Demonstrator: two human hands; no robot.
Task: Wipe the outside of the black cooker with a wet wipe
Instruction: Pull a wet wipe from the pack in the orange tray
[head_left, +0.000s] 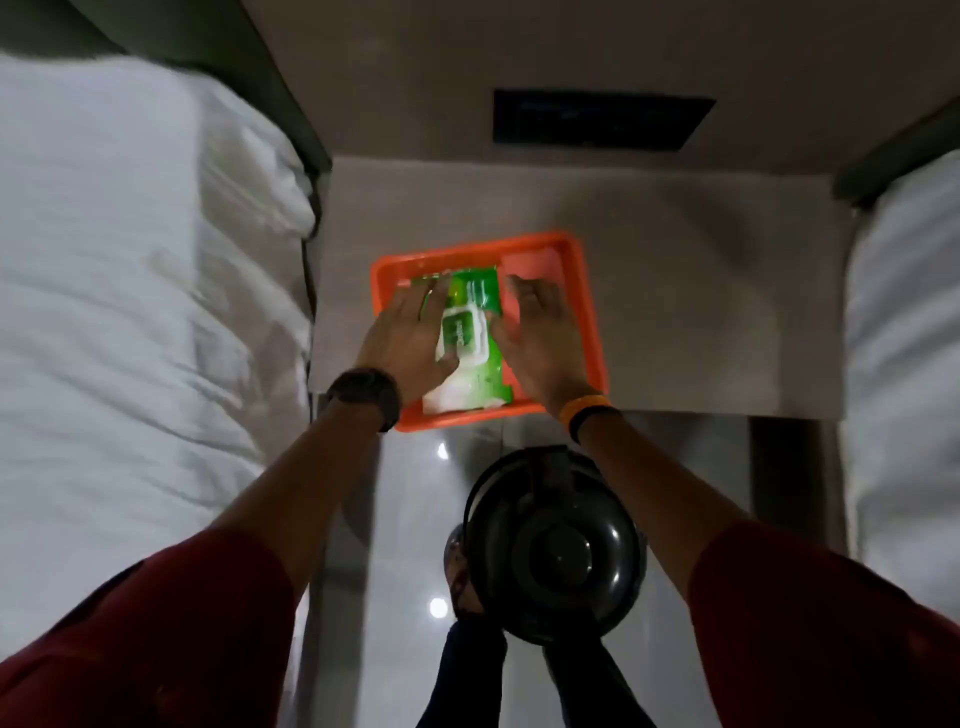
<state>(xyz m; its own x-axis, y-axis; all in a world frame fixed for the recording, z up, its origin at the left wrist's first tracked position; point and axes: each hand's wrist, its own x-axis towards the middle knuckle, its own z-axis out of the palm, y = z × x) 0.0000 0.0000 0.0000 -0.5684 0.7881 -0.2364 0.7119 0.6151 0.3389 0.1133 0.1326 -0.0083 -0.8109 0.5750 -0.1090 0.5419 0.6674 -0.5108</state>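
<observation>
Dark red sleeves (171, 639) filled the lower corners of the head view, with both bare forearms reaching forward from them. Between the forearms, nearer the camera than the orange tray, a round black cooker with a glossy domed lid and a centre knob (556, 551) stood on the shiny pale floor (410, 519), its dark handle arching over the top; a patterned foot showed at its left edge, and dark trouser legs ran below it. Beyond the cooker, a rectangular orange plastic tray (589, 322) sat on a low grey table (701, 312), its near edge just over the table's front. Inside the tray lay a green and white soft pack of wet wipes (470, 332), its white flap facing up. The left hand (410, 338), with a dark watch (366, 395) on its wrist, lay flat on the left side of the pack, fingers (421, 301) spread and extended, touching the wrapper without closing around it. The right hand (540, 338), with an orange and black band (589, 410) at the wrist, was held open at the right side of the pack with fingers straight; whether it touched the pack I could not tell because of blur. Left of the tray, white rumpled bedding (130, 286) covered a bed; right of the tray, well apart, more white bedding (904, 338) showed. Beyond the tray, a dark rectangular panel (602, 119) was set in the grey wall.
</observation>
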